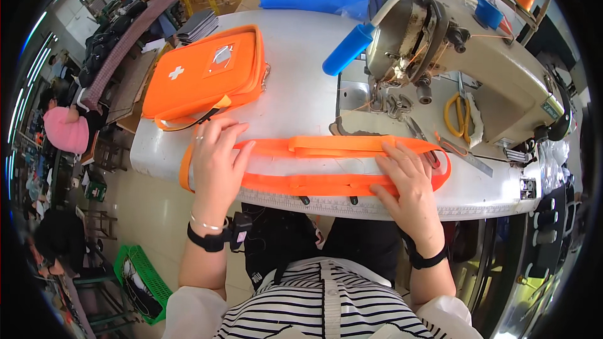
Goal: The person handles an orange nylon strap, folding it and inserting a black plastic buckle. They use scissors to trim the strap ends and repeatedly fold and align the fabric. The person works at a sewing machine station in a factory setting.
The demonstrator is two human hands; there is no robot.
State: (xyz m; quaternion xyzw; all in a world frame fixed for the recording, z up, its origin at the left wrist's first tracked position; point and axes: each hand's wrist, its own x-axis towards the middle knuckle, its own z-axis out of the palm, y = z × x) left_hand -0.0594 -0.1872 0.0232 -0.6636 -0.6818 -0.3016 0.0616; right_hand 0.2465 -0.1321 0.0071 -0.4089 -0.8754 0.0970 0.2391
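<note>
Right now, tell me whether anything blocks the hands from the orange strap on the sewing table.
Nothing visible does: the left hand and right hand both lie directly over the orange strap. The orange bag sits beyond the left hand, not between.

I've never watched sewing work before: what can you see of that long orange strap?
The orange strap looks like flat webbing, forming a narrow loop along the front of the pale table. A second layer overlaps its far run. The left hand lies across its left end; the right hand touches both runs near the right end, where it bends round.
</note>
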